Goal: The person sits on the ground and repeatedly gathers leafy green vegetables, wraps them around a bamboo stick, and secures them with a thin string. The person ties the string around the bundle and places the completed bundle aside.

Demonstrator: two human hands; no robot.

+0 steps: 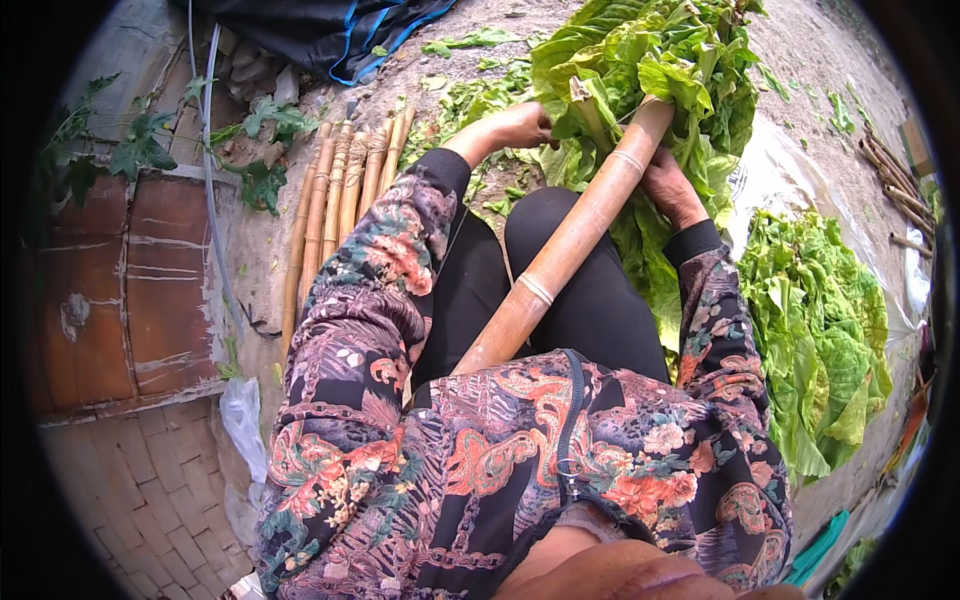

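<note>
A thick bamboo pole [570,254] slants across my lap, its near end against my jacket. Large green and yellowing leaves [690,60] hang in a dense bunch about its far end. Left of the pole, my left hand [522,126] is closed with curled fingers beside the leaves; what it pinches, if anything, is too small to make out. Against the pole's right side, beneath the bunch, lies my right hand [674,190]. Its fingers are hidden behind the pole and leaves.
Several bamboo poles [345,185] lie side by side at the left. A heap of leaves [815,330] rests on white plastic sheeting [785,165] at the right. Loose leaves litter the ground ahead, near a black tarp [310,30]. Thin sticks [895,180] lie far right.
</note>
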